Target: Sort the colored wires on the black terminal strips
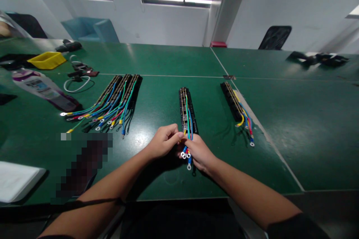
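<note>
Bare forearms (249,190) reach over the green table (159,101) to a black strip (183,108) lying mid-table. The left hand (164,141) seems to pinch a yellow wire (184,133) at its near end; the right hand (202,152) closes round the wire bundle, ring ends (189,167) poking out. With green and blue wires along it, this strip looks part-done; three wired strips (129,89) at left and another strip (231,99) at right seem further on.

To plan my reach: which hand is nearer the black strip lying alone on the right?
Right. The right hand is nearer, lower in the view and left of the black strip; the left hand is farther left, beyond the right.
</note>
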